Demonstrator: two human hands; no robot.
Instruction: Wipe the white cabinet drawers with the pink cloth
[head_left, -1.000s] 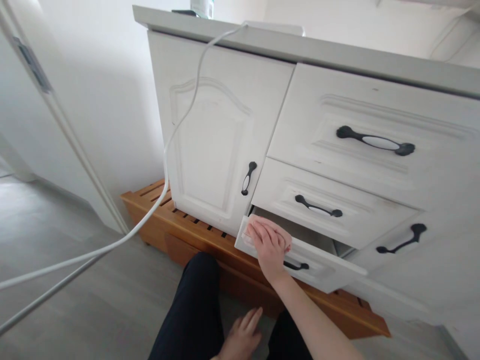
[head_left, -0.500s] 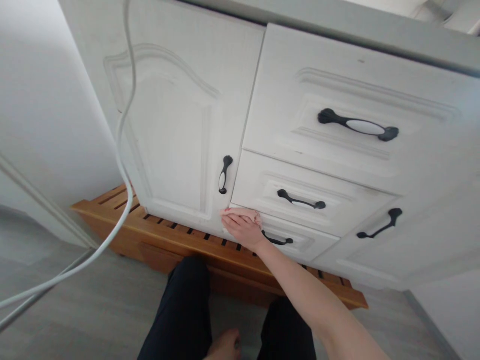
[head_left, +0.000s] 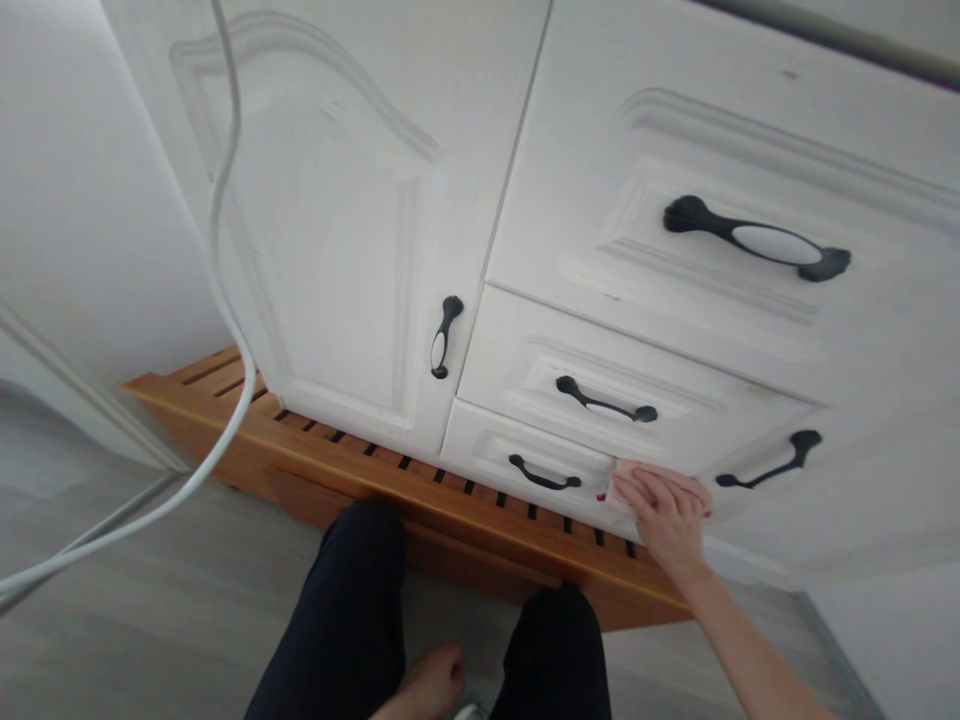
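My right hand (head_left: pixel 670 520) presses a pink cloth (head_left: pixel 628 478) with small red marks against the white cabinet front, its fingers closed over the cloth. It is at the right end of the lowest drawer (head_left: pixel 491 452), to the right of that drawer's black handle (head_left: pixel 545 474). Low in view, between my dark-trousered knees, my left hand (head_left: pixel 431 683) is curled into a loose fist, partly cut off by the frame edge. Nothing shows in it.
A slatted wooden bench (head_left: pixel 420 500) runs along the cabinet's foot. Above are a middle drawer handle (head_left: pixel 606 402), a larger top handle (head_left: pixel 757 240) and a door handle (head_left: pixel 447 338). A white cable (head_left: pixel 232 320) hangs at the left, over grey flooring (head_left: pixel 195 600).
My right hand has slid the pink cloth rightward along the lowest drawer, from its left end past the handle. The camera is nearer the cabinet. My left hand stays between the knees.
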